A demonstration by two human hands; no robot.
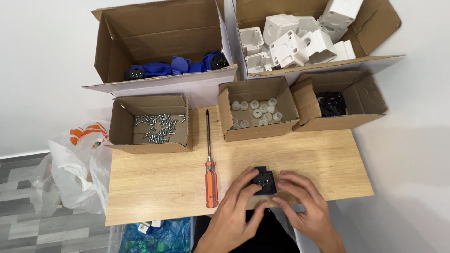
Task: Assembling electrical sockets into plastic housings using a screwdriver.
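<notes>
I looked down on the wooden desk (154,187), which carried everything within arm's reach, with the supplies ranked along its far edge so the near strip stayed free as working room.

Farthest back stood the two biggest cartons. The left cardboard box (154,35) held blue socket parts (161,69) heaped against its near wall, and the right cardboard box (375,23) was piled with white housings (290,44). Both lay open towards me, so a hand could go straight in.

In front of them sat three smaller open boxes: the screw box (123,122) on the left with loose silver screws (157,125), the middle box (262,133) with small white caps (257,110), and the right box (361,91) with black ring-like pieces (331,103). Each kind of part had its own box, which kept them from mixing.

A white plastic bag (75,173) slumped off the desk's left side.

An orange-handled screwdriver (210,164) lay between the screw box and the middle box, handle nearest me, ready to be picked up.

At the near edge my left hand (236,206) and right hand (304,201) met around a blue-and-black socket insert (263,181), face up on the desk. The fingers of both hands were curled onto its sides, pinching it steady from left and right.
</notes>
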